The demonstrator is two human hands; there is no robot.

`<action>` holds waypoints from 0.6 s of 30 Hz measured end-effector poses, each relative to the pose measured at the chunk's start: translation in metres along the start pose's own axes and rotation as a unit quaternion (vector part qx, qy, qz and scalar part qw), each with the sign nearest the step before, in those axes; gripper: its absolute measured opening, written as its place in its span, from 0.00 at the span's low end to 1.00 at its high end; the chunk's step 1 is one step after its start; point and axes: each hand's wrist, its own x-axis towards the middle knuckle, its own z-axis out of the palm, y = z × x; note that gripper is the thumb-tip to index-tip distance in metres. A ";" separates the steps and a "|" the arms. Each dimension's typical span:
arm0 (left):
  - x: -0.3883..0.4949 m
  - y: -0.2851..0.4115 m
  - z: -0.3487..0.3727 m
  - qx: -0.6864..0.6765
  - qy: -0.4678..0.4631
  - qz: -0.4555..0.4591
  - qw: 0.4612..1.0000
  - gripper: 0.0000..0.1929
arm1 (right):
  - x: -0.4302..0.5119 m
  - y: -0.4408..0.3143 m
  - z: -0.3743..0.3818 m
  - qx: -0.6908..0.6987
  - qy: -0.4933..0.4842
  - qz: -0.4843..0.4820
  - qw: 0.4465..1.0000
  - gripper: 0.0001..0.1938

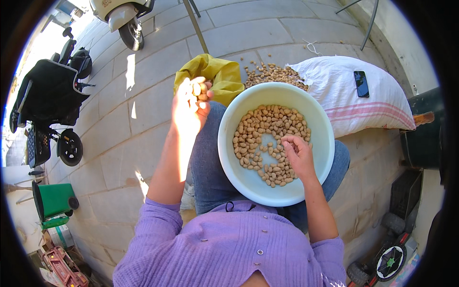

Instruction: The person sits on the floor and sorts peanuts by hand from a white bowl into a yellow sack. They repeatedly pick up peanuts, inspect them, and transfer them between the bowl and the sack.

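A pale blue plastic basin rests on my lap, with unshelled peanuts spread over its bottom. My left hand is raised left of the basin in bright sunlight, cupped around several peanuts. Just beyond that hand stands a yellow bag with its top gathered; its contents are hidden. Inside the basin, my right hand hovers over or touches the peanuts at the right side. Its fingers are bent toward the thumb, and whether a peanut is between them is not visible.
A white woven sack lies at the right, a smartphone on top. Loose peanuts spill onto the paving by its mouth. A scooter, a wheelchair and a green wheeled bin stand at the left. A dark container is at right.
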 end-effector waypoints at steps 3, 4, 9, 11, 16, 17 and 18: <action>0.065 0.031 -0.030 0.102 0.053 0.054 0.992 0.23 | -0.006 -0.003 0.001 0.010 -0.009 -0.001 1.000 0.07; 0.085 0.035 -0.039 0.080 0.079 0.038 0.993 0.26 | -0.006 -0.004 0.002 0.014 -0.012 -0.005 1.000 0.07; 0.113 0.023 -0.016 0.203 0.247 -0.057 0.946 0.35 | -0.009 -0.008 0.000 0.010 -0.005 -0.021 1.000 0.08; 0.112 0.012 -0.019 0.274 0.168 -0.056 0.945 0.37 | -0.010 -0.014 -0.005 -0.013 -0.004 -0.009 1.000 0.07; 0.035 -0.051 0.037 0.180 -0.075 0.017 0.981 0.18 | 0.008 -0.014 -0.017 -0.084 0.006 -0.006 0.996 0.07; 0.012 -0.063 0.047 0.150 -0.088 -0.016 0.985 0.17 | 0.015 -0.016 -0.017 -0.101 0.009 -0.017 0.995 0.07; -0.008 -0.076 0.049 0.148 -0.078 -0.036 0.985 0.16 | 0.023 -0.019 -0.016 -0.140 0.004 -0.020 0.990 0.06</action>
